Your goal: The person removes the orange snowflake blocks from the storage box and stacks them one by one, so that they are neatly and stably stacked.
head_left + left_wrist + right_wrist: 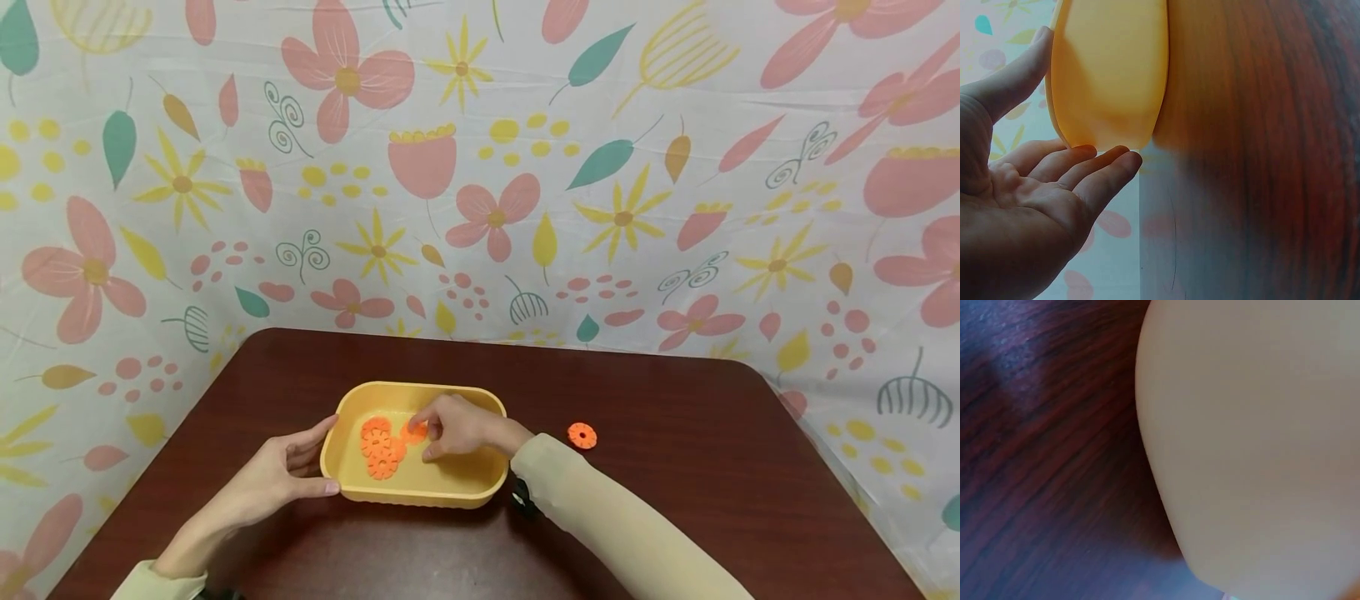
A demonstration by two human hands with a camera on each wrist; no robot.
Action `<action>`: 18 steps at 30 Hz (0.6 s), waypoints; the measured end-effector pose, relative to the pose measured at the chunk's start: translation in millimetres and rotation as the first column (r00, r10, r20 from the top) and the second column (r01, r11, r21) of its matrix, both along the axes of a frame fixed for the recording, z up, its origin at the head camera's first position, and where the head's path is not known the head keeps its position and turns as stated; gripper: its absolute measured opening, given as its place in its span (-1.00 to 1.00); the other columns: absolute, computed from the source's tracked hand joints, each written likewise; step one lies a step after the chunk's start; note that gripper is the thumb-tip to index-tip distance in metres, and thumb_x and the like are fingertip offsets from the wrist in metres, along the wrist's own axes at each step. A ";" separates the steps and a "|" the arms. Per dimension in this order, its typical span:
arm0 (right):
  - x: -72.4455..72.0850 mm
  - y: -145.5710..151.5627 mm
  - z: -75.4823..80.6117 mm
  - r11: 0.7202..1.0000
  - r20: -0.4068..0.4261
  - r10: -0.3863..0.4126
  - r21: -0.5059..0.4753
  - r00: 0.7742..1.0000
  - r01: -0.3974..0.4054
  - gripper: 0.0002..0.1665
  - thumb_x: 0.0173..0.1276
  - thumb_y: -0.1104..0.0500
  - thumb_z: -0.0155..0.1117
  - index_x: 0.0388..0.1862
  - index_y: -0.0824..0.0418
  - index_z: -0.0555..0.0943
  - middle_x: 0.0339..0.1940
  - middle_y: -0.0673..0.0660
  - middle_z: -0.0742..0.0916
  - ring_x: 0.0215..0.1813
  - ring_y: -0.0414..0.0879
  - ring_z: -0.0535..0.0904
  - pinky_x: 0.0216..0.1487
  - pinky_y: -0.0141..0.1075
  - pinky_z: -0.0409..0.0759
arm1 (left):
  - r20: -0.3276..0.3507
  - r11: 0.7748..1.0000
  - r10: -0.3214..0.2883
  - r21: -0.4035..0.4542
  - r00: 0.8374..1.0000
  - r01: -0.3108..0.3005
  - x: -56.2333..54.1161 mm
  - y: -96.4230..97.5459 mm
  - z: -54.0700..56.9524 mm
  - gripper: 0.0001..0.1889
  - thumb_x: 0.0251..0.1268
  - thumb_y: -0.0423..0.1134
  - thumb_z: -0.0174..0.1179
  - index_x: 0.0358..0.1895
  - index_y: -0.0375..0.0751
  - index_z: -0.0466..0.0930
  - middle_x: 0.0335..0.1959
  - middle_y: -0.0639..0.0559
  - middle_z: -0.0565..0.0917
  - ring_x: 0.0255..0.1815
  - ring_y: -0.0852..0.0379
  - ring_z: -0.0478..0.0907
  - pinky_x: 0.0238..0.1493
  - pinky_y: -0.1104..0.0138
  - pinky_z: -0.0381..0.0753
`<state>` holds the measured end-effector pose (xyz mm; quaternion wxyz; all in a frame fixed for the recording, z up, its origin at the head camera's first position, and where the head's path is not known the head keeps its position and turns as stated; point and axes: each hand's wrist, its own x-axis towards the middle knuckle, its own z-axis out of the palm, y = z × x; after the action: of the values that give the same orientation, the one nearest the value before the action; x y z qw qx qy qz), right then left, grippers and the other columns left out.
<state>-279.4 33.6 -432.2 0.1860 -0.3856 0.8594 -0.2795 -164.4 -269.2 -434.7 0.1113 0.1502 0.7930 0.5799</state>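
A yellow plastic tray point(420, 497) stands on the table, with several orange notched discs point(382, 463) lying together in its left half. My left hand point(277, 475) rests against the tray's left end, thumb at the near corner. In the left wrist view, the fingers and thumb of that hand point(1054, 181) are extended, touching the tray's outer wall point(1110, 81). Over the tray reaches my right hand point(457, 427), its index fingertip at one orange disc point(413, 431) and its thumb apart from it. The right wrist view does not show the hand.
One more orange disc point(582, 436) lies on the dark brown table point(660, 483), right of the tray. Behind the table hangs a flower-patterned cloth point(495, 275). A blurred beige surface point(1247, 444) fills much of the right wrist view.
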 end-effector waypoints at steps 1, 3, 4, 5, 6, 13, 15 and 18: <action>0.0 0.5 -0.4 1.000 0.002 -0.003 -0.003 1.000 0.003 -0.37 0.23 0.30 0.65 0.29 0.30 0.69 -0.55 -0.07 0.59 -0.46 -0.28 0.42 -0.28 -0.46 0.41 | -0.001 1.000 0.000 -0.001 1.000 0.000 0.0 0.1 -0.2 -0.01 0.25 -0.34 0.54 0.64 -0.43 0.12 0.61 -0.40 0.16 0.56 -0.37 0.18 0.25 0.15 0.62; 0.0 1.1 -0.8 1.000 -0.002 -0.005 -0.001 1.000 0.005 -0.33 0.24 0.30 0.64 0.34 0.31 0.66 -0.56 -0.07 0.59 -0.47 -0.29 0.42 -0.29 -0.46 0.41 | 0.000 1.000 0.001 0.000 1.000 -0.001 0.1 0.0 -0.6 -0.01 0.25 -0.34 0.54 0.64 -0.43 0.11 0.62 -0.40 0.15 0.56 -0.37 0.17 0.26 0.14 0.61; 0.0 1.2 -1.3 1.000 -0.005 -0.010 0.004 1.000 0.010 -0.31 0.25 0.30 0.63 0.36 0.31 0.64 -0.57 -0.08 0.59 -0.48 -0.29 0.42 -0.30 -0.47 0.41 | 0.002 1.000 0.001 0.003 1.000 -0.001 0.1 -0.1 -0.9 -0.01 0.25 -0.34 0.54 0.65 -0.43 0.11 0.62 -0.40 0.15 0.56 -0.37 0.17 0.26 0.15 0.61; -0.3 1.0 -1.8 1.000 -0.010 -0.012 0.013 1.000 0.012 -0.31 0.26 0.29 0.63 0.37 0.30 0.63 -0.58 -0.08 0.59 -0.49 -0.29 0.42 -0.30 -0.47 0.40 | 0.002 1.000 0.002 0.003 1.000 -0.002 0.1 -0.3 -1.2 -0.01 0.25 -0.34 0.54 0.65 -0.43 0.11 0.62 -0.39 0.15 0.56 -0.37 0.17 0.26 0.16 0.61; -0.2 0.7 -2.3 1.000 -0.013 -0.013 0.017 1.000 0.013 -0.33 0.26 0.29 0.62 0.36 0.29 0.64 -0.58 -0.09 0.59 -0.49 -0.29 0.42 -0.31 -0.47 0.40 | 0.001 1.000 0.000 0.003 1.000 0.000 0.4 -0.4 -1.2 -0.01 0.25 -0.33 0.54 0.65 -0.43 0.11 0.62 -0.40 0.15 0.56 -0.37 0.17 0.26 0.16 0.61; -1.2 -1.0 -2.5 1.000 0.005 -0.005 -0.025 1.000 0.006 -0.60 0.12 0.38 0.68 -0.04 0.25 0.78 -0.55 -0.04 0.61 -0.46 -0.27 0.44 -0.32 -0.45 0.41 | -0.002 1.000 0.003 -0.009 1.000 -0.003 0.9 0.0 0.4 -0.02 0.26 -0.33 0.53 0.65 -0.41 0.11 0.62 -0.39 0.15 0.56 -0.37 0.18 0.28 0.08 0.59; -2.2 -0.4 -3.0 1.000 0.028 -0.004 -0.026 1.000 0.005 -0.54 0.08 0.40 0.70 -0.01 0.27 0.78 -0.54 -0.03 0.61 -0.46 -0.27 0.44 -0.33 -0.46 0.41 | -0.002 1.000 0.003 -0.009 1.000 -0.003 0.7 0.2 0.5 -0.02 0.26 -0.33 0.53 0.65 -0.41 0.12 0.62 -0.39 0.15 0.56 -0.38 0.18 0.29 0.06 0.58; -3.3 0.3 -3.5 1.000 0.046 -0.002 -0.022 0.999 0.003 -0.47 0.06 0.40 0.71 0.06 0.30 0.77 -0.54 -0.04 0.61 -0.46 -0.27 0.43 -0.33 -0.47 0.42 | 0.002 1.000 0.005 -0.003 1.000 -0.005 0.6 0.4 0.8 -0.02 0.26 -0.33 0.53 0.65 -0.41 0.11 0.62 -0.39 0.14 0.56 -0.37 0.18 0.29 0.05 0.57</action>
<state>-282.7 33.8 -435.7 0.2014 -0.3800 0.8523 -0.2979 -163.8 -268.8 -434.0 0.1109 0.1474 0.7942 0.5789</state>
